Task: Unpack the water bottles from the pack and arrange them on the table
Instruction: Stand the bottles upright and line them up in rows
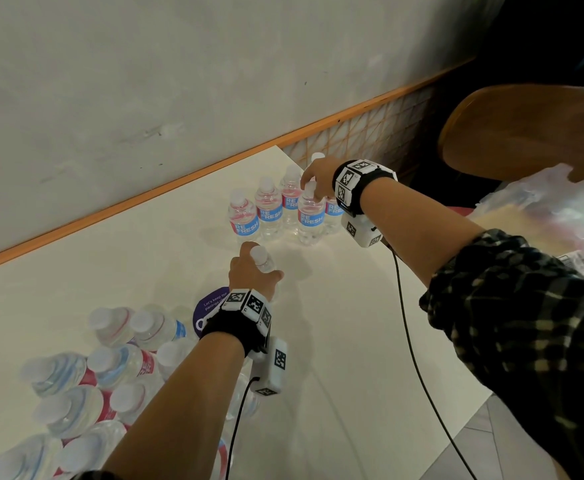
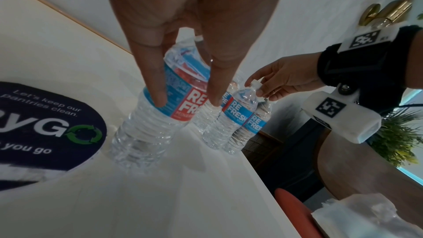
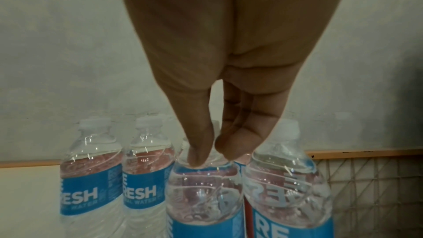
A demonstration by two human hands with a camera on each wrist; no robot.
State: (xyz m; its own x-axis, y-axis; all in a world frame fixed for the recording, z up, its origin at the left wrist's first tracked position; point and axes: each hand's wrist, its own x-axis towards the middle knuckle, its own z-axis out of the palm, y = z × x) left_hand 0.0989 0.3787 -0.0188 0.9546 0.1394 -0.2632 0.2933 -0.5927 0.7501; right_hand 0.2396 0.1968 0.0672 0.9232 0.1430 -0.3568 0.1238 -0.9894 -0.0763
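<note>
Clear plastic bottles mid-transfer from pack [image 1: 76, 393] to row on the white desk [image 1: 335, 323].
Right hand [image 1: 318, 178] pinches the cap of a front-row bottle [image 1: 309, 218]; left hand [image 1: 254, 271] grips another bottle [image 2: 155, 115] by its shoulder, base near the desk. Next, judged: set it beside the row [image 1: 269, 209], release, return to pack. Labels read "REFRESH"; sticker [image 2: 45, 128] reads "Let's keep our pantries clean."
</note>
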